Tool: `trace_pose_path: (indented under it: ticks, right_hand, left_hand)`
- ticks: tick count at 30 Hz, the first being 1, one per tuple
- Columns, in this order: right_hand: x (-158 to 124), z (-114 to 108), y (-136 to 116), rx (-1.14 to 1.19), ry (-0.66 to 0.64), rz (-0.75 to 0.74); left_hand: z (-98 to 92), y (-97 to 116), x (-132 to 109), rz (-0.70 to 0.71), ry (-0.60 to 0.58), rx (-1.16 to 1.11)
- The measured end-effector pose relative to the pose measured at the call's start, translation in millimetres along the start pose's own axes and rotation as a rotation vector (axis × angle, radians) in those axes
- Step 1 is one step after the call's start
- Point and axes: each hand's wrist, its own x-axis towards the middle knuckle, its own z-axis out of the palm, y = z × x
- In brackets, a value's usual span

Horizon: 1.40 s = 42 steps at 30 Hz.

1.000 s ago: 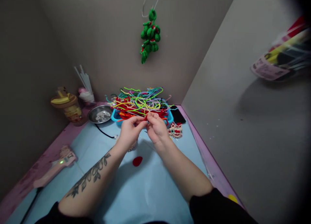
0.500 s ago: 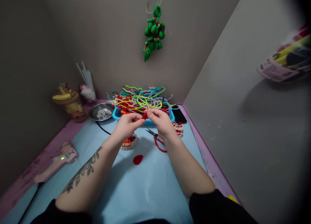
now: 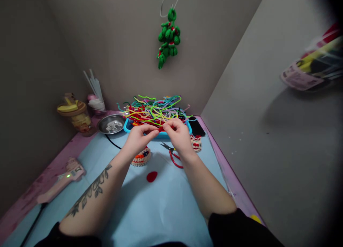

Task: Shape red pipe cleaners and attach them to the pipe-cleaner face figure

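My left hand (image 3: 139, 139) and my right hand (image 3: 179, 135) meet above the blue mat (image 3: 150, 211), fingertips pinched together on a small red piece (image 3: 160, 129) held between them. Just behind them a blue tray (image 3: 128, 126) holds a heap of coloured pipe cleaners (image 3: 154, 112). Under my left hand lies a small orange, red and white woven piece (image 3: 141, 157). Red-handled scissors (image 3: 173, 156) lie below my right hand. A red oval patch (image 3: 152, 176) rests on the mat nearer me.
A metal bowl (image 3: 111, 124) with small bits, a cup of white sticks (image 3: 95, 100) and a brown lidded jar (image 3: 73, 116) stand at the back left. A pink glue gun (image 3: 61, 181) lies left. A black phone (image 3: 197, 126) and a second woven piece (image 3: 196, 142) sit right. A green ornament (image 3: 168, 36) hangs on the wall.
My hands have risen slightly away from me toward the tray, uncovering the scissors and the woven piece beneath them. The pinch on the red piece continues.
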Motion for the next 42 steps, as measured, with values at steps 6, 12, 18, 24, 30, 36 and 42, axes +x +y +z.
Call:
trace_pose_path:
  ticks: [6,12,18,24,30,36,42]
  right_hand:
    - [-4,6,3,0.101,0.077,0.04]
    - [-9,18,9,0.261,0.147,0.062]
    - [-1,0,2,0.027,-0.118,-0.096]
    - [0,-11,-3,-0.425,-0.362,-0.332]
    - [-1,-9,-3,-0.484,-0.371,-0.356]
    - [3,-13,-6,-0.14,-0.301,-0.193]
    - [3,-4,4,0.101,-0.146,-0.031]
  left_hand:
    - [9.8,-3,-1,-0.01,0.049,-0.073]
    - [12.9,5,-5,0.025,0.17,-0.069]
    - [-8.5,7,-4,0.199,0.038,0.211]
    - [-14.9,8,-8,0.412,-0.096,0.801]
    - [-11.3,11,-10,0.404,-0.102,0.857]
    - [-17.3,4,-5,0.321,-0.08,0.528]
    - [-2.3,5,-6,0.133,0.033,0.159]
